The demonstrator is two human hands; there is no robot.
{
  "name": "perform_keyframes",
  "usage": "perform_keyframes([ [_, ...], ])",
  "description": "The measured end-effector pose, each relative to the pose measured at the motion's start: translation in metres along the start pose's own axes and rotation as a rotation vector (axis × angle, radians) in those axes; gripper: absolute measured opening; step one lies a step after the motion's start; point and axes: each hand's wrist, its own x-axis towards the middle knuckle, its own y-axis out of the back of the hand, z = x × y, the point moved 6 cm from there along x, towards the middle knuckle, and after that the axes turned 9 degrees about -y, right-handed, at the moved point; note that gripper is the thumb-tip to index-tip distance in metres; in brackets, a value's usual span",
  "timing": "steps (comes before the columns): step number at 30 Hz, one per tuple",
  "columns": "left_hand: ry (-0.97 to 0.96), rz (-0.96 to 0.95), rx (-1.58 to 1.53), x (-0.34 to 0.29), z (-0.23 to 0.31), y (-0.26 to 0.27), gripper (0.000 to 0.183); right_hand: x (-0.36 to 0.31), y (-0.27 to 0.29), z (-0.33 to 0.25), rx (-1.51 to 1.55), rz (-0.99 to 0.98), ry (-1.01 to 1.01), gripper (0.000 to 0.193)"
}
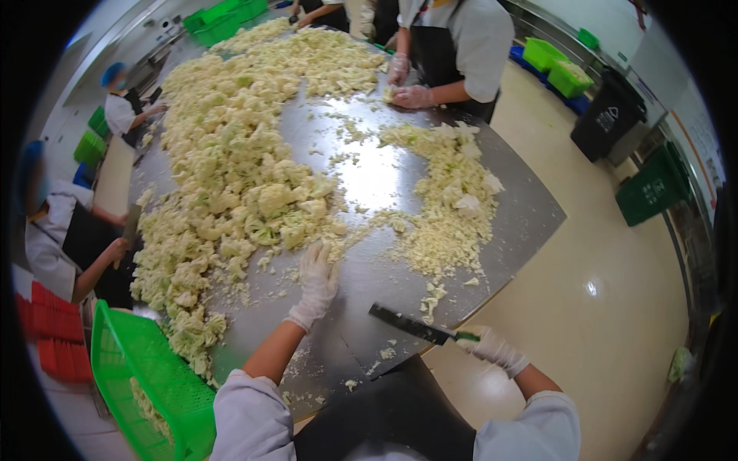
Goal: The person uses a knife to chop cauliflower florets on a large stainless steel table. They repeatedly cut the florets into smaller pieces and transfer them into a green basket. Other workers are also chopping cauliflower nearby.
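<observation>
Black apron (377, 419) at the edge of the table (530, 207); right hand (492, 350) clenched round the knife (409, 323) — best kept low, well clear of the left hand (315, 286), fingers loosely extended beside the heaped cauliflower (231, 154)

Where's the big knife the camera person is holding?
In the head view, the knife is low and right of centre, gripped in the person's gloved right hand. Its blade points left over the metal table, just below the smaller cauliflower heap.
</observation>
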Motion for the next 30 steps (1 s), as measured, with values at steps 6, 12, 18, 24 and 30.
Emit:
perform_keyframes([
  [6,0.236,-0.043,0.184,-0.080,-0.034,0.035,0.045,0.046,0.029,-0.037,0.216,0.182,0.075,0.034],
  [12,0.255,-0.104,-0.197,-0.102,-0.008,0.023,0.035,0.084,-0.090,-0.113,-0.160,-0.129,0.425,0.031],
  [18,0.408,-0.024,-0.261,-0.100,-0.035,0.052,0.020,0.096,-0.068,-0.106,0.351,-0.126,0.045,0.021],
  [24,0.525,-0.060,-0.014,-0.102,-0.096,0.108,0.029,0.066,0.004,-0.092,0.448,0.417,0.095,0.019],
  [30,0.278,0.067,0.367,-0.009,-0.174,0.186,0.054,0.136,-0.009,-0.215,0.291,0.299,0.416,0.036],
])
